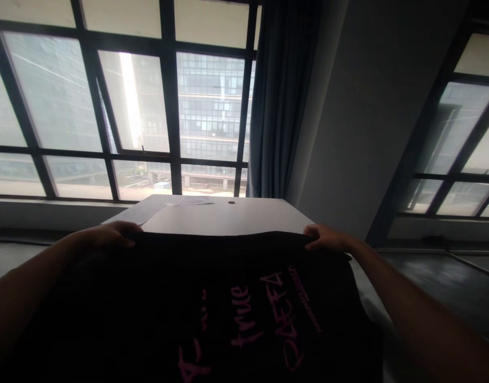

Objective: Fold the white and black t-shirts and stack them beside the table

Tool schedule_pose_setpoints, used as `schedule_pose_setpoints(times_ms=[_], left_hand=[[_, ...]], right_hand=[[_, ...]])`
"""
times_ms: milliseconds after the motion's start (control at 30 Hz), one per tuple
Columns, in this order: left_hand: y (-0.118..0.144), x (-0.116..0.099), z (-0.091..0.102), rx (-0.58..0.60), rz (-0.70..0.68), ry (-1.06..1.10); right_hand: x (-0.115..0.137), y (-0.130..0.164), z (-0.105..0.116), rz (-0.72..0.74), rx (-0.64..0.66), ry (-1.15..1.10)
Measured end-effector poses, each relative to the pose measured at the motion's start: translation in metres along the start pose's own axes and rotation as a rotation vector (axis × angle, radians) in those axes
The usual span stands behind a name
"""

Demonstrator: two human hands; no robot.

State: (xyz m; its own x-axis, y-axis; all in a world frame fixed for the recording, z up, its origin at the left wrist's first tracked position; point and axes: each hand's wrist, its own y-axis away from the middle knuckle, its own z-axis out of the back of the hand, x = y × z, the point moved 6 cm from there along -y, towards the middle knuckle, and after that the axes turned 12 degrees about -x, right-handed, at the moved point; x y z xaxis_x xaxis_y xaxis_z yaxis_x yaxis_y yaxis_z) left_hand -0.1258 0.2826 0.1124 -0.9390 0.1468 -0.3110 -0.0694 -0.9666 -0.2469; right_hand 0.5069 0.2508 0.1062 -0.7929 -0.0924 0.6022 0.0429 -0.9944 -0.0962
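A black shirt [168, 298] with pink lettering hangs stretched between my two hands, its print turned sideways to me. My left hand [118, 233] pinches the upper edge at the left, thumb on the near side. At the right end of that edge, my right hand [327, 238] grips the cloth the same way. The taut top edge runs nearly level between them. Below, the fabric fills the lower middle of the view and runs out of the frame. Dark shading hides its folds and its collar.
Beyond the shirt stands a white table [228, 218], its near part hidden by the cloth. Sheets of paper [140, 213] lie on its left side, and a small dark round spot [231, 202] marks its far edge. Windows, a blue curtain [278, 106] and a grey pillar [340, 117] stand behind.
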Motion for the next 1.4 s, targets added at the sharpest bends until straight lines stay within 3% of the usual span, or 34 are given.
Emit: schedule_pose_setpoints(times_ms=[133, 200, 267, 400, 500, 633, 833, 933, 1033, 1133, 1233, 1400], left_hand=[[-0.025, -0.007, -0.013, -0.130, 0.068, -0.041], [-0.026, -0.015, -0.026, -0.218, 0.115, -0.128], [-0.021, -0.026, -0.049, -0.224, 0.134, -0.195], [0.000, -0.047, -0.109, -0.038, 0.075, -0.231], [0.019, -0.044, -0.143, 0.076, 0.087, -0.253], [0.033, -0.026, -0.161, 0.090, 0.031, -0.265], [0.027, -0.018, -0.159, 0.123, -0.072, -0.265], [0.025, -0.025, -0.153, 0.128, -0.050, -0.282], [0.031, -0.038, -0.142, 0.054, -0.055, -0.330], [0.052, -0.058, -0.130, -0.002, -0.131, -0.304], [0.082, -0.077, -0.113, 0.003, -0.194, -0.105], [0.142, -0.096, -0.079, 0.202, -0.201, 0.325]], right_hand=[[-0.006, -0.019, -0.001, 0.039, -0.392, 0.429], [-0.012, -0.021, -0.021, -0.006, -0.453, 0.650], [-0.020, -0.021, -0.049, -0.017, -0.380, 0.759], [-0.037, -0.021, -0.091, 0.027, -0.180, 0.701], [-0.060, -0.024, -0.101, -0.074, -0.036, 0.629], [-0.083, -0.026, -0.103, -0.163, 0.068, 0.552], [-0.090, -0.020, -0.104, -0.128, 0.006, 0.585], [-0.082, -0.015, -0.101, -0.082, -0.122, 0.663], [-0.064, -0.003, -0.097, -0.047, -0.243, 0.748], [-0.036, 0.020, -0.100, 0.061, -0.227, 0.692], [-0.013, 0.050, -0.101, 0.125, -0.145, 0.538], [-0.004, 0.101, -0.092, 0.110, 0.012, 0.301]])
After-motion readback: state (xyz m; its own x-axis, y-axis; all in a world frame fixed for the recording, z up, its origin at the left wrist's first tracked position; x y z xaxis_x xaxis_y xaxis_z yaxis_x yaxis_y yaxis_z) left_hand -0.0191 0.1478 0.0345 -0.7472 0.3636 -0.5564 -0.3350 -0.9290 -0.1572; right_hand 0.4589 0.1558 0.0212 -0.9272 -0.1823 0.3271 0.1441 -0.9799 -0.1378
